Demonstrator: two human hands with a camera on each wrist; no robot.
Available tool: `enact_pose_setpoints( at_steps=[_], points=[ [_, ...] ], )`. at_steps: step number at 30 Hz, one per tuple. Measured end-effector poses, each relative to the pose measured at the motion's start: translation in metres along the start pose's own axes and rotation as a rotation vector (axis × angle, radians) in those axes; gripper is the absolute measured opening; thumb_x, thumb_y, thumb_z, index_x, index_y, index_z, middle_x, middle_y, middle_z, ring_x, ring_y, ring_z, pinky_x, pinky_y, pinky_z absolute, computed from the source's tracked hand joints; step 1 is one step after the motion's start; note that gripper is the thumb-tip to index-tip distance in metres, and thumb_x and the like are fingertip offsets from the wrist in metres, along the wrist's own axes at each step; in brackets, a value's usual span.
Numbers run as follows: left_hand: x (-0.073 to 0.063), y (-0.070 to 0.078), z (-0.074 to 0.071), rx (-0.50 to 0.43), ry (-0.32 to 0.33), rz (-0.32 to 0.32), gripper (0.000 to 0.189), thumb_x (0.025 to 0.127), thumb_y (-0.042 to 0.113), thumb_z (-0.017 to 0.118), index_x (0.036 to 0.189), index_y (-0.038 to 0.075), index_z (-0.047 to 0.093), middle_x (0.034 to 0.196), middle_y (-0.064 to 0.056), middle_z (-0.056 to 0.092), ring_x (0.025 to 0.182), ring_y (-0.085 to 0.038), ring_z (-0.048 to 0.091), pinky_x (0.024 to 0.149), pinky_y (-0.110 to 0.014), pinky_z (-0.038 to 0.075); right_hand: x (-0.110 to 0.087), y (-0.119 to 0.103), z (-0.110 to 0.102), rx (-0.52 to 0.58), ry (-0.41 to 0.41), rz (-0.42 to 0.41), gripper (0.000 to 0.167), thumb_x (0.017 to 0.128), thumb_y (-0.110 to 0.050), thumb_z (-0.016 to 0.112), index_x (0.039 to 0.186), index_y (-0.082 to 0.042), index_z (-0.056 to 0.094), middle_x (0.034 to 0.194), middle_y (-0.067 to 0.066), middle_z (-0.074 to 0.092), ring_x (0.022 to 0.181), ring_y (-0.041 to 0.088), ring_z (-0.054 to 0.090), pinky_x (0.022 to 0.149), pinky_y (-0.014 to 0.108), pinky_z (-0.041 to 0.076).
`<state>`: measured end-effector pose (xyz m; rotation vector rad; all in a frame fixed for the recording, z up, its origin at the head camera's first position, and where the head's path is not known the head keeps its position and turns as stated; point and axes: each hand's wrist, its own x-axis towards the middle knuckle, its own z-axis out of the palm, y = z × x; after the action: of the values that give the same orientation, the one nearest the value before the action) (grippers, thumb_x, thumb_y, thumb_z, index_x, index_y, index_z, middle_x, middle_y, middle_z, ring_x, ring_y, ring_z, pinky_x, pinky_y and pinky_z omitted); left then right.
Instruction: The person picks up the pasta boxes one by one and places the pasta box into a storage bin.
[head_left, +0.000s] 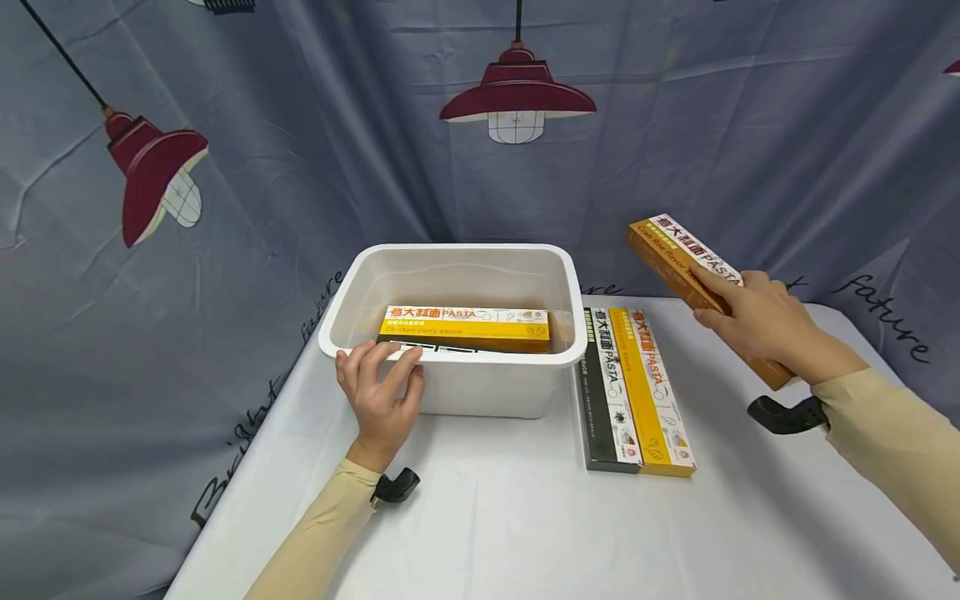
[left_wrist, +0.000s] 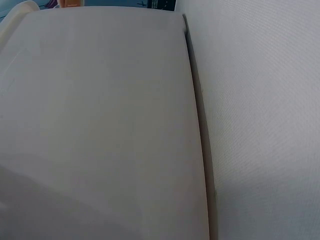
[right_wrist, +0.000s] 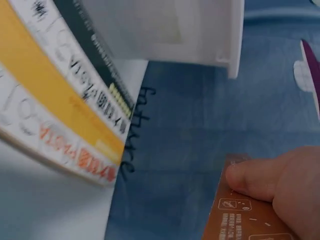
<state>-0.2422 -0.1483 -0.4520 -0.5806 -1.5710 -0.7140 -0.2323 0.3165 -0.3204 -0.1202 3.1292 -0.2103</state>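
My right hand point(head_left: 757, 321) grips an orange-brown pasta box point(head_left: 675, 262) labelled crab roe flavor, raised and tilted over the right of the table. In the right wrist view the thumb point(right_wrist: 255, 177) lies along that box's side. My left hand point(head_left: 381, 396) holds the near rim of a white plastic bin point(head_left: 480, 387), fingers hooked over its left front part. Inside the bin lie a yellow chicken curry pasta box point(head_left: 465, 329) and, in front of it, a black and white box point(head_left: 438, 347) partly hidden by the rim. The left wrist view shows mostly the bin's wall point(left_wrist: 100, 100).
Right of the bin, a black and white pasta box point(head_left: 607, 392) and a yellow and white one point(head_left: 651, 392) lie side by side on the white-covered table point(head_left: 525, 517). A blue-grey curtain point(head_left: 337, 150) printed with red lamps hangs behind the table.
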Motion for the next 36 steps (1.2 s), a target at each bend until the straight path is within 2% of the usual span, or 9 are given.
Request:
enact_pose_setpoints(
  at_steps=[6,11,17,23,29,36],
  points=[
    [0.000,0.000,0.000,-0.002,0.000,-0.003,0.020,0.083,0.000,0.068,0.098,0.009,0.078,0.103,-0.018,0.066,0.113,-0.037,0.047,0.122,-0.047,0.010,0.012,-0.023,-0.018,0.001,0.011,-0.040,0.079,0.102,-0.038,0.053,0.164,-0.026,0.006,0.139,0.049,0.031,0.111,0.060,0.040,0.080,0.064,0.040],
    [0.002,0.000,0.000,-0.003,-0.001,-0.005,0.021,0.082,0.000,0.068,0.098,0.009,0.078,0.104,-0.016,0.066,0.112,-0.036,0.047,0.122,-0.047,0.010,0.023,-0.047,-0.032,-0.009,0.025,-0.103,0.076,0.102,-0.041,0.052,0.164,-0.028,0.010,0.140,0.045,0.033,0.112,0.056,0.040,0.081,0.061,0.040],
    [0.002,-0.001,0.000,-0.001,-0.002,-0.007,0.020,0.083,0.001,0.068,0.098,0.009,0.078,0.103,-0.017,0.066,0.112,-0.037,0.048,0.120,-0.049,0.011,0.036,-0.080,-0.044,-0.017,-0.004,-0.164,0.073,0.102,-0.043,0.052,0.164,-0.029,0.015,0.141,0.040,0.036,0.113,0.052,0.040,0.082,0.057,0.040],
    [0.000,-0.002,-0.001,0.006,-0.011,-0.004,0.019,0.085,0.002,0.068,0.099,0.009,0.078,0.102,-0.019,0.066,0.112,-0.037,0.048,0.120,-0.049,0.011,0.046,-0.111,-0.049,-0.023,-0.034,-0.238,0.071,0.102,-0.040,0.055,0.163,-0.030,0.020,0.141,0.034,0.040,0.114,0.048,0.042,0.085,0.056,0.040],
    [0.000,-0.002,-0.002,0.012,-0.014,-0.004,0.019,0.085,0.002,0.068,0.099,0.009,0.078,0.102,-0.018,0.066,0.112,-0.037,0.048,0.121,-0.047,0.011,0.061,-0.138,-0.050,-0.022,-0.091,-0.308,0.071,0.100,-0.035,0.059,0.162,-0.032,0.024,0.126,0.021,0.050,0.108,0.035,0.043,0.081,0.045,0.037],
    [0.000,-0.001,-0.002,0.006,-0.020,-0.005,0.018,0.086,0.003,0.068,0.099,0.009,0.078,0.104,-0.017,0.066,0.113,-0.037,0.048,0.121,-0.047,0.010,0.075,-0.167,-0.048,-0.024,-0.114,-0.365,0.069,0.100,-0.034,0.059,0.161,-0.033,0.027,0.126,0.019,0.051,0.110,0.033,0.044,0.082,0.044,0.039]
  ],
)
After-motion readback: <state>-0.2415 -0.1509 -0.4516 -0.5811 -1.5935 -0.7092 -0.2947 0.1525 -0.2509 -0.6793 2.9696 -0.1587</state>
